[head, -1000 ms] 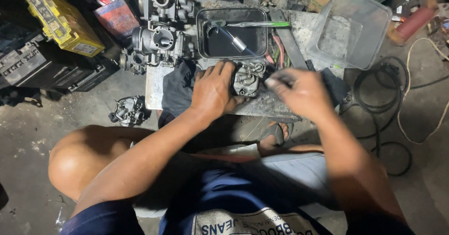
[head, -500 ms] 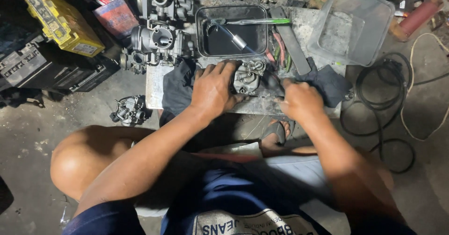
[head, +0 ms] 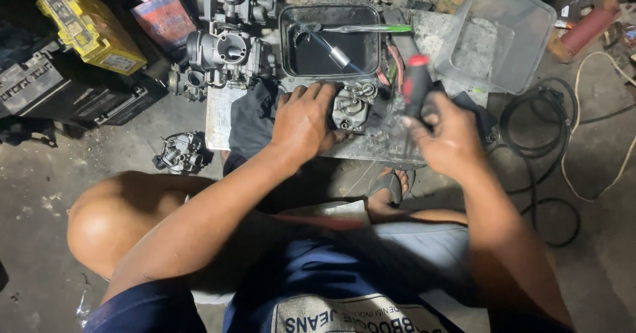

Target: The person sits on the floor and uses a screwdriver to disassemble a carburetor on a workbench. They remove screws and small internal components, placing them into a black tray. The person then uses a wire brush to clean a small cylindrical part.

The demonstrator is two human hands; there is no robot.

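Head view, the only one we have. We look down past our knees onto a low tabletop (head: pixel 397 144) of worn grey metal.

Left hand (head: pixel 306 122): we have it pressed flat over the near side of a small grey carburettor body (head: pixel 352 104), fingers spread and curled onto it, pinning it to the tabletop. The hand is not closed around it; it steadies it from the left and above. A dark cloth (head: pixel 252 118) lies under and to the left of this hand.

Right hand (head: pixel 450 138): closed in a fist about a screwdriver handle (head: pixel 416 83), black with a red cap. The handle stands roughly upright, cap away from us; we cannot make out the blade, which the hand hides, and the hand is somewhat blurred.

Governing relation: the carburettor body lies just left of the right hand and slightly farther from us, with the left hand touching it and the right near but apart.

Surroundings: a black tray (head: pixel 331 42) beyond the carburettor body, holding a green-handled tool (head: pixel 368 28); a clear plastic tub (head: pixel 497 35) to the right; a larger carburettor bank (head: pixel 228 48) to the left; a yellow box (head: pixel 86 22) far left; black cable (head: pixel 540 121) coiled on the floor.
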